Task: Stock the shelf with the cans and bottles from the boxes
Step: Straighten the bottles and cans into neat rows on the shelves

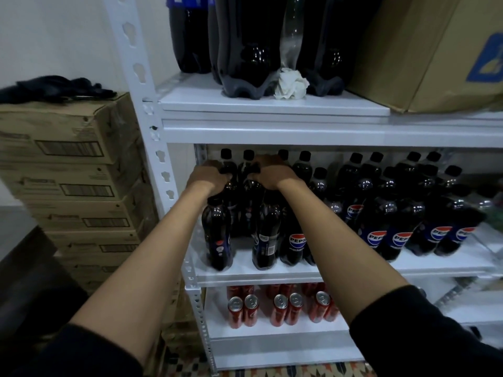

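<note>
A white metal shelf (272,272) holds several small dark Pepsi bottles (397,235) on its middle level. My left hand (208,176) grips the cap of a bottle (230,183) in the second row at the left end. My right hand (268,172) grips the cap of the bottle beside it (249,202). Both arms reach in over the front-row bottles (217,235). Red cans (280,308) stand in rows on the level below. Large dark bottles (247,44) fill the top level.
A stack of cardboard boxes (68,164) with dark cloth on top (54,88) stands left of the shelf. A crumpled white tissue (291,84) lies among the large bottles. A big cardboard box (435,55) sits on the top level at right. Patterned floor shows below.
</note>
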